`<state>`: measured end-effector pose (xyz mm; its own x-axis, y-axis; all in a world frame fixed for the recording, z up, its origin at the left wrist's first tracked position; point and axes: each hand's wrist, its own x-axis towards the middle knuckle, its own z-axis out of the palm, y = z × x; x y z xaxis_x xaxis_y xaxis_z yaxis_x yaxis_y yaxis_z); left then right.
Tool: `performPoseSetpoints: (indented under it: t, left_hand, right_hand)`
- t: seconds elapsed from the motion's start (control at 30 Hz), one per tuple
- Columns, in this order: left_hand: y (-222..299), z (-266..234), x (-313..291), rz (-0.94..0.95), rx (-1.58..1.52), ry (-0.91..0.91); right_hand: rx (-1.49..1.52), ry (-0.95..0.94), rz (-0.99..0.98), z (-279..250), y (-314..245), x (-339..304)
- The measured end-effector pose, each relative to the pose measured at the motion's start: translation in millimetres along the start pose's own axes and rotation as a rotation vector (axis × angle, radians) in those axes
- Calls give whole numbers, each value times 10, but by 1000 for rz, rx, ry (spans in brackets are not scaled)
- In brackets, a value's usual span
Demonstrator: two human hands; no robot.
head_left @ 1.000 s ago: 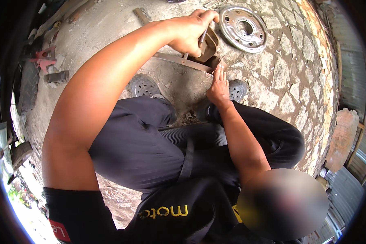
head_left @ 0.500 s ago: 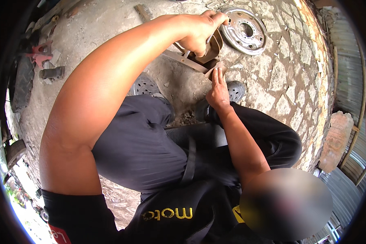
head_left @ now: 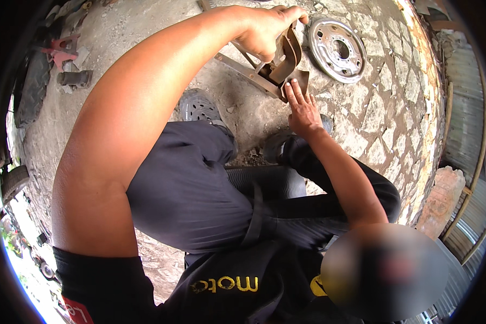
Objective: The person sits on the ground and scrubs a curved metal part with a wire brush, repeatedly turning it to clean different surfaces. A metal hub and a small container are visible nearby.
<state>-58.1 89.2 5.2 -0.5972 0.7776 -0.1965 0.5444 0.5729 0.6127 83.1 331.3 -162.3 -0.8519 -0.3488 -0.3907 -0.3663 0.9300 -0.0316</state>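
Note:
My left hand (head_left: 267, 33) reaches out to the far middle. Its fingers are closed round the upper part of a brown, rusty metal frame (head_left: 254, 77) with a curved plate and long flat bars. My right hand (head_left: 304, 112) is at the frame's near right end, fingers stretched out and slightly spread. The fingertips lie against a thin brown sheet-like piece (head_left: 301, 81); whether it belongs to the frame or is loose, I cannot tell. My left hand and forearm hide part of the frame.
A round silver wheel rim (head_left: 337, 49) lies on the stone ground, right of the frame. At the left are a red metal stand (head_left: 59, 51) and a dark cylinder (head_left: 74, 79). My shoes (head_left: 200, 105) stand near the frame. Corrugated sheeting (head_left: 467, 102) runs along the right.
The view has shifted, so the ground and wheel rim appear farther right and lower. Both hands and the frame have moved away from me, and my right fingers have spread apart.

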Motion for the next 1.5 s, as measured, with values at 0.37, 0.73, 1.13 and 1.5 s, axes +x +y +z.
performPoseSetpoints:
  t: [0.37,0.73,1.13,1.5]
  left_hand:
    - [22,164,64,-33,23,81]
    - [-24,71,105,16,60,46]
    - [21,31,84,1,0,-7]
    - [-39,-9,27,-36,-61,-21]
  right_hand:
    - [-49,97,-124,184,269,46]
    - [-59,28,-12,-71,328,64]
    - [51,159,-202,218,272,25]
    - [83,-13,18,-80,367,56]
